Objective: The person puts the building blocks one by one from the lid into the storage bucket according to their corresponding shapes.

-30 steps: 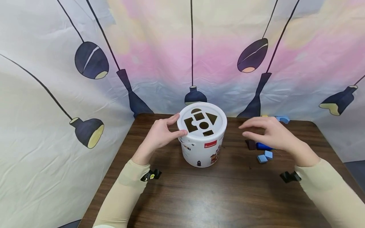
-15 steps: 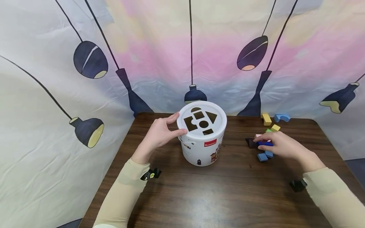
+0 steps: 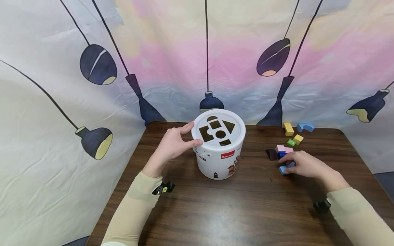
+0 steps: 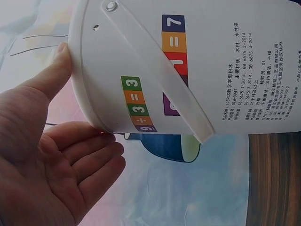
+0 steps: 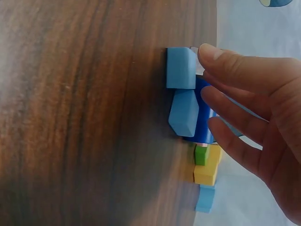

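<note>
A white bucket (image 3: pixel 209 165) stands upright on the brown table, its lid (image 3: pixel 234 138) cut with several shaped holes. My left hand (image 3: pixel 171 143) rests thumb and forefinger on the left of the lid's rim; in the left wrist view, the fingers (image 4: pixel 94 157) lie fairly straight against the edge. At the right, my right hand (image 3: pixel 307 164) hovers over two light blue blocks, one nearer the bucket (image 3: pixel 282 170). In the right wrist view its thumb and fingers are loosely bent and spread beside the light blue blocks (image 5: pixel 181 68), gripping nothing. A dark blue block (image 5: pixel 203 115) lies just behind them.
Beyond the right hand lie pink blocks (image 3: pixel 280 148), a dark brown block (image 3: pixel 272 154), a green block (image 3: pixel 291 142), a small yellow block (image 3: pixel 298 139), a yellow arch (image 3: pixel 288 129) and a blue arch (image 3: pixel 305 127). A printed cloth (image 3: pixel 172 68) hangs behind the table (image 3: pixel 234 212).
My right hand has come down from beside the bucket to the blocks, past the dark blue one, then nearer to the light blue ones. My left hand stays on the lid's rim.
</note>
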Motion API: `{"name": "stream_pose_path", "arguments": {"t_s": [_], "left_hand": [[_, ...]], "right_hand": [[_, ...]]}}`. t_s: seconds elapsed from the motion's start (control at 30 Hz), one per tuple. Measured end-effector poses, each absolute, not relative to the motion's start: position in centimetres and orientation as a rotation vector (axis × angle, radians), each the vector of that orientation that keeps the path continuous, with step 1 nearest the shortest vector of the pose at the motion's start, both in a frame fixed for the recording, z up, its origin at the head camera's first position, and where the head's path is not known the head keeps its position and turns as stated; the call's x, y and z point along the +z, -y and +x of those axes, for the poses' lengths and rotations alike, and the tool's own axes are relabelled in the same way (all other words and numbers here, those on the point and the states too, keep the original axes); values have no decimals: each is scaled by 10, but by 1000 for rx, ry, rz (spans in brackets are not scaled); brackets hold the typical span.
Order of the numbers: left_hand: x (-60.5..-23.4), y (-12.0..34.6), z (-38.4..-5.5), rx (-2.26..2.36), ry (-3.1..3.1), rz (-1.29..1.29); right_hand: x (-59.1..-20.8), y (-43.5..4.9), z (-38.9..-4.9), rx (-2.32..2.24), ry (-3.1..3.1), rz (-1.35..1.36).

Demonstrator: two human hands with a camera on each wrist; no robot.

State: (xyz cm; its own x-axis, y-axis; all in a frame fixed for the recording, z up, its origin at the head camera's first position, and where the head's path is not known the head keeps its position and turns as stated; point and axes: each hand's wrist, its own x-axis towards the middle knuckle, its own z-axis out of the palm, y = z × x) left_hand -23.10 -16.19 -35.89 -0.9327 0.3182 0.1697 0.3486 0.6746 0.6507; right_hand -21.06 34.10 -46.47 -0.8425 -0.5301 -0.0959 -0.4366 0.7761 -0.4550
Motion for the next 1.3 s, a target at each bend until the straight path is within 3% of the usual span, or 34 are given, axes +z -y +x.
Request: {"name": "stream_pose_path", "arguments": {"t_s": [1.3], "left_hand": [[-359,162,-231,-1149,2828,-573]], "right_hand": [[-475,-334,-205,-451,-2813,-800]]}}
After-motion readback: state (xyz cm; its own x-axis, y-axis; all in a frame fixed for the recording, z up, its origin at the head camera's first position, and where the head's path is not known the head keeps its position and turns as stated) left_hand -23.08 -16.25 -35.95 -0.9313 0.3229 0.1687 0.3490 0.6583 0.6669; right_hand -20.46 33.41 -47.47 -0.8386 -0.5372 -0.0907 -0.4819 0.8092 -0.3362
